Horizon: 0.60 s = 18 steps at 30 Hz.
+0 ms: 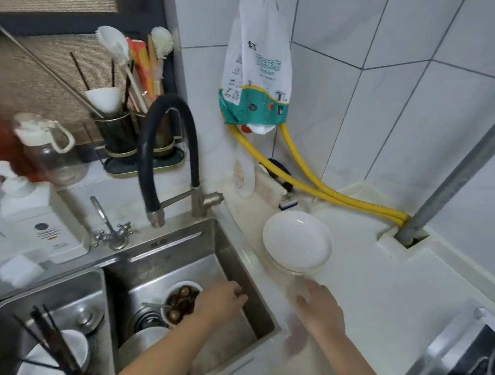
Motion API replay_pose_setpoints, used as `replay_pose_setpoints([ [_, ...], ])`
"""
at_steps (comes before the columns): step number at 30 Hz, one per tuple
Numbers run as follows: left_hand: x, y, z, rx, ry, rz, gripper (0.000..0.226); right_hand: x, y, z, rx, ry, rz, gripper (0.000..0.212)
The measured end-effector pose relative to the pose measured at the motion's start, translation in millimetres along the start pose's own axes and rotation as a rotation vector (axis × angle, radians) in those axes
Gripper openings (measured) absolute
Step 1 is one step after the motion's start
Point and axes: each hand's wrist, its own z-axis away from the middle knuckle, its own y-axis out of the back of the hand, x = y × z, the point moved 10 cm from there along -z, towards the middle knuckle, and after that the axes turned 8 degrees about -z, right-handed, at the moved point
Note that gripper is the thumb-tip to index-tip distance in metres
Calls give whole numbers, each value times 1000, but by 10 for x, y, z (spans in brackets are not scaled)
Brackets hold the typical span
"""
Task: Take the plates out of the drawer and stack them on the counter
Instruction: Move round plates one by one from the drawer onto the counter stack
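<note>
head view. a stack of white plates sits on the pale counter, just right of the steel sink and in front of the wall corner. the stack shows at least two plates; the exact count cannot be told. no drawer shows in this view.

the right hand is over the counter just in front of the stack, palm down, fingers straight and slack, holding nothing. its fingertips lie close to the near rim of the plates; whether they touch is blurred and cannot be told. the left hand is over the right basin of the sink, fingers loosely curled, nothing in its grasp.

in the right basin, beside the left hand, stands a white bowl with dark contents. the left basin holds white dishes and dark chopsticks. a black-hosed faucet arches over the sink. behind it stands a utensil holder with spoons and brushes. a plastic bag hangs on the tiled wall, and a yellow hose runs along the counter to a grey pipe.
</note>
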Motion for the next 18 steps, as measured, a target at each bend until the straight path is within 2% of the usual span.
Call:
replay_pose_setpoints([
  [3, -188, -94, 333, -30, -11, -27, 36, -102, -230, 350, -48, 66, 14, 48],
  [8, -542, -215, 859, -16, 23, -43, 38, -247, -606, 887, -125, 149, -35, 44],
  [15, -914, -222, 1562, 84, 127, 55, 26, -607, -1066, 1460, -257, 328, 69, 44],
  [18, -1051, -219, 1892, 150, 209, 117, 30, -768, -1182, 1667, -294, 432, 120, 44],
])
